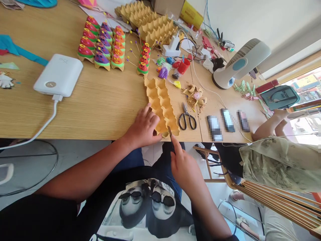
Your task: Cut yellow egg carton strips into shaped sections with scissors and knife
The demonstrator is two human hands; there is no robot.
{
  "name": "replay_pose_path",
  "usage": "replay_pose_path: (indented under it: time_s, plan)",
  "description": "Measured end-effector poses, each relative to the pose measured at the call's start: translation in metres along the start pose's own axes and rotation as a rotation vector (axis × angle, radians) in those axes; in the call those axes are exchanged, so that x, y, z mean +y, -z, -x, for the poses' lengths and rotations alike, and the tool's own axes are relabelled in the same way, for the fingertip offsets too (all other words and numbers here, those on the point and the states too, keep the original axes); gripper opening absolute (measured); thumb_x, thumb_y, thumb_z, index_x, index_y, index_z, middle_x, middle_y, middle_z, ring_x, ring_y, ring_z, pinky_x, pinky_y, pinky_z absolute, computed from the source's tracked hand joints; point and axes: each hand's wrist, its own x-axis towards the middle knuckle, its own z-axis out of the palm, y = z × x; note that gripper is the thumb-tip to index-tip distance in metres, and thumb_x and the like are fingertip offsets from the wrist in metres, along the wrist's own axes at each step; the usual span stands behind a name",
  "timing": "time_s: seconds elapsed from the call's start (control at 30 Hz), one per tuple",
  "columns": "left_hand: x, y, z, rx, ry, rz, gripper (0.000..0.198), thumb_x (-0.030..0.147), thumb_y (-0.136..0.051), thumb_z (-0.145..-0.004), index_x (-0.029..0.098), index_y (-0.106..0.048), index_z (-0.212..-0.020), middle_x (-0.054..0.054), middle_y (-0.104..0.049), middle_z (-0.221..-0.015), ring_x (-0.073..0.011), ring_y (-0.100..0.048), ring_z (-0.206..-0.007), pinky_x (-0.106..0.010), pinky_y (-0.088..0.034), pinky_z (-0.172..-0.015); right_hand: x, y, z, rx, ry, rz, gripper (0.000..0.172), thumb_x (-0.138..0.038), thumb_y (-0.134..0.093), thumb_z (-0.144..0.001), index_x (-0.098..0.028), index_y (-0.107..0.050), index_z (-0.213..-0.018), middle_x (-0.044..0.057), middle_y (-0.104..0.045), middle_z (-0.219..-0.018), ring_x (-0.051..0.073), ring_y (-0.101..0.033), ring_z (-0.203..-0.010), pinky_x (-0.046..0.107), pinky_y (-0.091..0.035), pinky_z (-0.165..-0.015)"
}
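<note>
A two-row strip of yellow egg carton (162, 100) lies on the table, its near end at the front edge. My left hand (145, 125) grips its near left side, fingers curled over the rim and thumb at the near end. Wrapped around a knife (170, 135) with a thin blade, my right hand (184, 167) is just off the table edge. The blade tip meets the carton's near end, between the two rows. Black-handled scissors (187, 117) lie right of the carton. The knife's handle is mostly hidden in my palm.
Painted egg-carton strips (104, 45) stand at the back left, pins nearby. A white power bank (59, 75) with a cable sits left. Carton scraps (195, 95), phones (228, 119) and a fan (240, 63) are on the right. Another person's arm (271, 124) rests at the right edge.
</note>
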Motion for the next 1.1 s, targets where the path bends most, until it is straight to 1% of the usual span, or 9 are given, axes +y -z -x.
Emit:
replay_pose_path:
  time_s: [0.13,0.27,0.37,0.43,0.57,0.7,0.87,0.97,1.1]
  plan:
    - [0.002,0.0,0.001,0.022,0.012,-0.003,0.038,0.049,-0.07,-0.085,0.021,-0.058,-0.108,-0.017,-0.062,-0.119,-0.0487,-0.027,-0.157,-0.067,-0.03,-0.123,-0.002,0.002,-0.009,0.024,0.007,-0.005,0.065,-0.022,-0.039,-0.109,-0.024,-0.021,-0.171,0.011,-0.077,-0.11,0.024,-0.076,-0.088,0.029,-0.052,-0.071]
    - [0.003,0.0,0.002,0.02,0.027,-0.013,0.038,0.042,-0.072,-0.082,0.021,-0.057,-0.109,-0.017,-0.062,-0.12,-0.0486,-0.028,-0.157,-0.067,-0.031,-0.123,0.003,-0.003,0.004,0.02,0.011,0.013,0.066,-0.02,-0.04,-0.108,-0.023,-0.02,-0.171,0.012,-0.077,-0.111,0.022,-0.076,-0.087,0.027,-0.051,-0.069]
    - [0.002,0.0,0.002,0.014,0.021,-0.016,0.037,0.041,-0.073,-0.081,0.022,-0.056,-0.109,-0.017,-0.062,-0.121,-0.0484,-0.027,-0.157,-0.067,-0.032,-0.122,0.005,-0.005,0.015,0.009,0.006,0.026,0.064,-0.019,-0.038,-0.108,-0.023,-0.022,-0.17,0.012,-0.077,-0.113,0.022,-0.076,-0.086,0.026,-0.051,-0.067]
    - [0.001,0.0,0.002,0.01,0.011,-0.011,0.037,0.041,-0.073,-0.081,0.022,-0.056,-0.109,-0.017,-0.062,-0.121,-0.0479,-0.025,-0.158,-0.066,-0.032,-0.123,0.003,-0.004,0.016,-0.002,-0.001,0.042,0.066,-0.018,-0.039,-0.108,-0.023,-0.021,-0.171,0.012,-0.077,-0.112,0.022,-0.076,-0.085,0.026,-0.051,-0.066]
    - [-0.001,-0.001,0.001,0.007,0.005,0.017,0.038,0.042,-0.072,-0.082,0.022,-0.057,-0.11,-0.017,-0.062,-0.123,-0.0468,-0.022,-0.16,-0.066,-0.03,-0.125,-0.007,0.002,0.004,-0.02,-0.017,0.087,0.067,-0.02,-0.04,-0.108,-0.023,-0.019,-0.171,0.011,-0.076,-0.109,0.021,-0.075,-0.082,0.026,-0.05,-0.064]
    - [-0.001,-0.002,0.001,0.026,0.006,0.02,0.038,0.046,-0.071,-0.083,0.022,-0.059,-0.111,-0.017,-0.063,-0.123,-0.0476,-0.024,-0.159,-0.067,-0.03,-0.125,-0.011,0.005,-0.006,-0.017,-0.032,0.103,0.066,-0.022,-0.04,-0.109,-0.024,-0.018,-0.171,0.011,-0.076,-0.108,0.021,-0.076,-0.084,0.025,-0.051,-0.067]
    - [0.001,-0.001,0.003,0.026,0.016,-0.019,0.037,0.041,-0.071,-0.082,0.021,-0.059,-0.111,-0.017,-0.063,-0.121,-0.0474,-0.026,-0.158,-0.067,-0.029,-0.125,-0.001,0.0,0.009,-0.031,-0.011,0.078,0.069,-0.018,-0.039,-0.108,-0.025,-0.015,-0.172,0.011,-0.076,-0.11,0.022,-0.076,-0.085,0.027,-0.051,-0.068]
    - [0.0,-0.001,0.002,0.018,0.01,-0.009,0.037,0.04,-0.072,-0.081,0.022,-0.057,-0.109,-0.017,-0.063,-0.12,-0.0478,-0.026,-0.158,-0.066,-0.03,-0.124,0.005,-0.002,0.019,-0.025,0.002,0.05,0.068,-0.018,-0.039,-0.107,-0.025,-0.017,-0.172,0.011,-0.076,-0.111,0.022,-0.076,-0.086,0.027,-0.051,-0.067]
    - [-0.002,-0.001,0.001,0.012,-0.007,0.011,0.037,0.041,-0.073,-0.081,0.022,-0.057,-0.109,-0.017,-0.062,-0.12,-0.0475,-0.024,-0.159,-0.066,-0.031,-0.125,0.001,0.002,0.014,-0.029,0.001,0.048,0.067,-0.018,-0.039,-0.107,-0.024,-0.02,-0.171,0.011,-0.076,-0.109,0.022,-0.076,-0.087,0.027,-0.052,-0.068]
